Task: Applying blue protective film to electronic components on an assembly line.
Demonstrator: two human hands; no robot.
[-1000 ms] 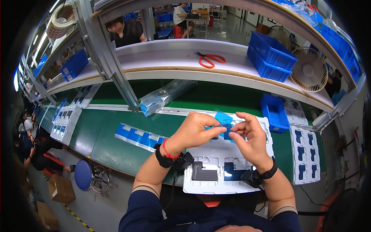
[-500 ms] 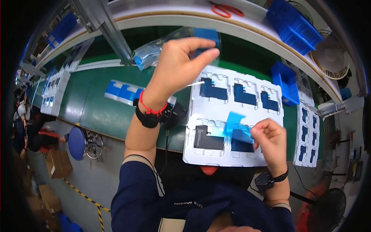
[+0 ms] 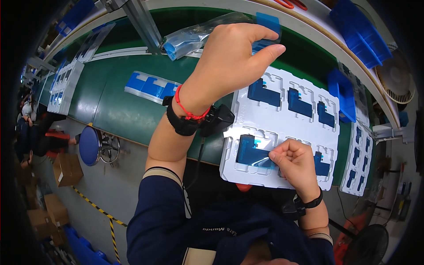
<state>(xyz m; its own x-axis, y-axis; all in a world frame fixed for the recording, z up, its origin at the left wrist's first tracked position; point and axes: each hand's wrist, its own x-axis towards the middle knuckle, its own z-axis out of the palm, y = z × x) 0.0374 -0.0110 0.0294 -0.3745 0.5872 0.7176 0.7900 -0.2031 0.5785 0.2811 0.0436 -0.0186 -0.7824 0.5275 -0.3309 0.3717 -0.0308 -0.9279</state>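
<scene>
Head cam: right hand point(image 3: 295, 163) is at the front row of the white tray point(image 3: 276, 120), thumb and index pinched on the right edge of a clear film point(image 3: 264, 159). Film lies over the front-left dark part point(image 3: 247, 152), which sits in its tray pocket; glare streak across it. Left hand point(image 3: 238, 51) is up over the tray's far left corner, thumb and index tips apart, a blue sheet point(image 3: 267, 21) right behind the index tip; can't tell if it's gripped or only behind. Back row of the tray: three dark L-shaped parts point(image 3: 300, 105), one per pocket. Front-right pocket has another, partly covered by the right hand. Left of the tray on the green bench point(image 3: 110, 95): strip of blue pieces point(image 3: 150, 86). Clear bag with blue contents point(image 3: 183, 42) behind that, near the left hand. Blue bin point(image 3: 342, 99) just beyond the tray's right side, second tray with dark parts point(image 3: 356, 157) right of it.
</scene>
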